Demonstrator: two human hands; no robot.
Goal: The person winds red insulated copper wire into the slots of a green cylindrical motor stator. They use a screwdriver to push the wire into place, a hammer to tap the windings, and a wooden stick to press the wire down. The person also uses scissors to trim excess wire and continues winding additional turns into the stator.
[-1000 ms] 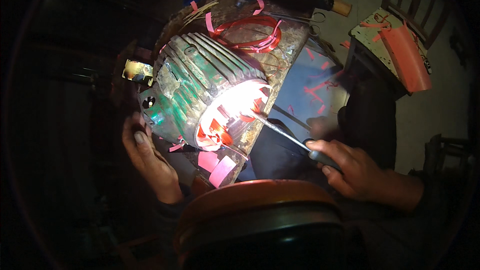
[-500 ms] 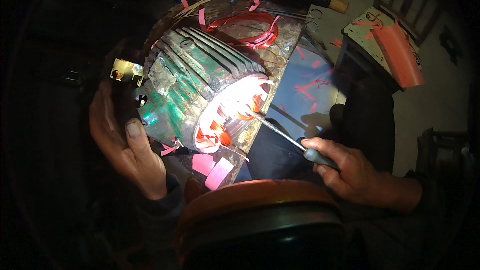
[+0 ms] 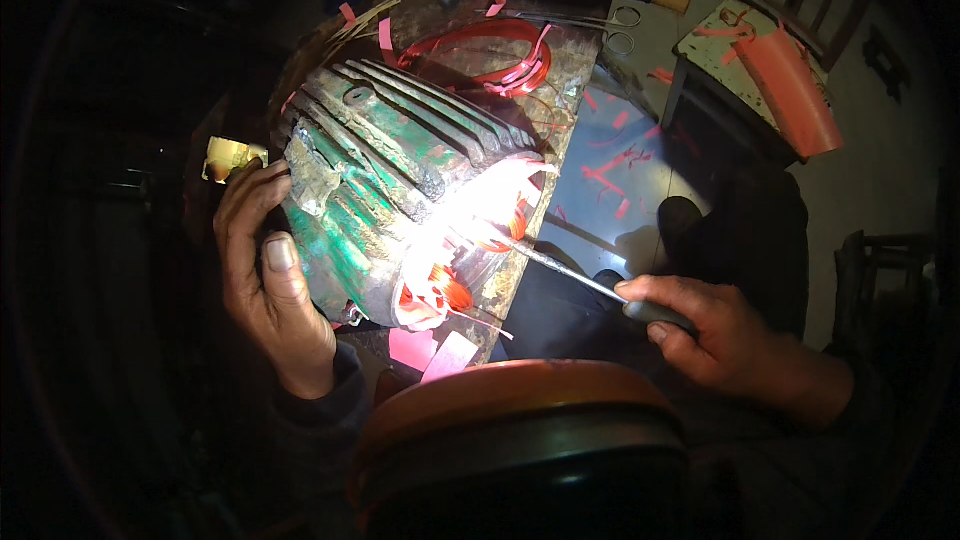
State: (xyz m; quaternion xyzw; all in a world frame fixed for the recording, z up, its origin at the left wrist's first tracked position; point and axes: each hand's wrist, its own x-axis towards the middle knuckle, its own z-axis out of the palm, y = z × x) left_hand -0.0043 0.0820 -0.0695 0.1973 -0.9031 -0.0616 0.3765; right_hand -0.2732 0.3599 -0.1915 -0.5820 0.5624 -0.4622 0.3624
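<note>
A green, grimy electric motor housing [image 3: 375,155] with cooling fins lies on its side on the worn bench. Its open end faces right, showing red copper windings [image 3: 452,288] and white lining, much of it washed out by glare. My left hand [image 3: 275,290] grips the housing's left end, fingers against the upper part and thumb lower down. In my right hand [image 3: 705,335] is a screwdriver [image 3: 575,273] with a dark handle, closed between thumb and fingers. Its metal shaft reaches the windings at the opening; glare hides the tip.
Behind the housing lie a coil of red wire [image 3: 535,65] and scissors [image 3: 622,30]. Pink strips [image 3: 448,355] lie at the bench's near edge. On the right, a small stool [image 3: 715,48] carries a curled red sheet [image 3: 790,95]. A rounded orange-rimmed object [image 3: 520,377] stands nearest me.
My left hand has shifted right, its fingers coming up onto the housing's end. The housing has turned slightly. The screwdriver stays at the windings, and the whole view has shifted a little.
</note>
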